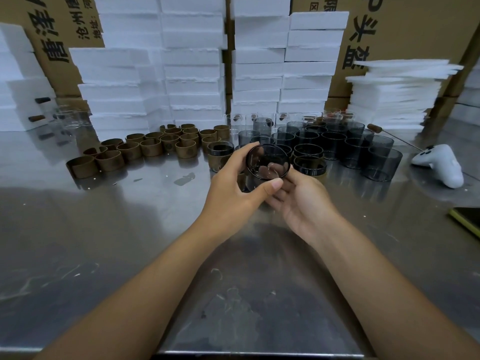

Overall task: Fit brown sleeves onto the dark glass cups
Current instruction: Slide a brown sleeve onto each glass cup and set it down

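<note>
The left hand [233,183] curls round the tilted dark glass cup [267,162], thumb pressed on its near wall; the right hand [304,201] cradles its base with bent fingers. It is probably best to steady the base and slide a sleeve on squarely. The loose brown sleeves [155,146] lie beyond, at left.
</note>
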Action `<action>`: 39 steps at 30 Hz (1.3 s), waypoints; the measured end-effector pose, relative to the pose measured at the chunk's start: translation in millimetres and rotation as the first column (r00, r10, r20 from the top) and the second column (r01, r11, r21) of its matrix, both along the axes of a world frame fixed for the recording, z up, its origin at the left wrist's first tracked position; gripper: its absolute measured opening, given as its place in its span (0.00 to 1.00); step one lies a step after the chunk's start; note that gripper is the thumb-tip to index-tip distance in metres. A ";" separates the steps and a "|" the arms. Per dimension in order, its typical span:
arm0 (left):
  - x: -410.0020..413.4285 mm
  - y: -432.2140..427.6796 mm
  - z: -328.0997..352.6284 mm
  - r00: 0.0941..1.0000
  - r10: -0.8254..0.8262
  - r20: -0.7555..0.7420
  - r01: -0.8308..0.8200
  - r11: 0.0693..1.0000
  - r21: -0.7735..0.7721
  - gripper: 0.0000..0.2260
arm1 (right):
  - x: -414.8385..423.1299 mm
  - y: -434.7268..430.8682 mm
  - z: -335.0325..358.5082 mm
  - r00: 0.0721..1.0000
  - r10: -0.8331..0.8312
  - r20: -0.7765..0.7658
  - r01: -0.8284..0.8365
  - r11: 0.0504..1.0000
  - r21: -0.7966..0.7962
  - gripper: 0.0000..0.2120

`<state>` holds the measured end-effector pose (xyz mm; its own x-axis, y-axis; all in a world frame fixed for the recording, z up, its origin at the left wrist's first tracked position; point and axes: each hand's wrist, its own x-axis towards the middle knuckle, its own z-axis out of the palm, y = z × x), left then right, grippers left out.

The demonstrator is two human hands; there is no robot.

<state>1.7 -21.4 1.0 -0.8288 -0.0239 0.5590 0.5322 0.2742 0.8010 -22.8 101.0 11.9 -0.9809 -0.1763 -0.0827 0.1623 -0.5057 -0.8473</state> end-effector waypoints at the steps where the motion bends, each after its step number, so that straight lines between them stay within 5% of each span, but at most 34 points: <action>1: 0.3 0.4 0.5 1.000 -0.011 0.010 0.011 1.000 0.019 0.24 | 0.7 0.1 1.3 1.000 0.007 0.007 -0.007 1.000 -0.014 0.12; 12: 5.4 4.9 8.3 0.981 -0.172 0.085 0.148 0.961 0.234 0.21 | 3.2 -2.0 1.0 0.969 0.247 -0.007 -0.247 0.969 -0.020 0.28; 23: 5.3 -1.9 10.5 0.991 -0.113 0.068 0.099 0.980 0.175 0.22 | 0.0 1.9 -5.6 0.896 0.433 0.099 -0.443 0.886 0.134 0.41; 32: 2.7 -3.7 4.3 0.993 -0.062 0.097 0.054 0.995 0.085 0.29 | -3.5 5.2 -11.7 0.970 0.204 0.132 -0.230 0.945 0.233 0.30; 39: 2.2 -2.5 3.1 0.992 -0.078 0.095 0.069 0.993 0.096 0.26 | -1.5 6.2 -6.0 0.983 0.139 0.116 -0.148 0.987 0.068 0.19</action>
<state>3.9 -23.9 4.1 -0.8809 -0.0085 0.4732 0.4659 0.1596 0.8703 -24.3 107.2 5.9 -0.9300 -0.3034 -0.2076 0.3231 -0.4049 -0.8554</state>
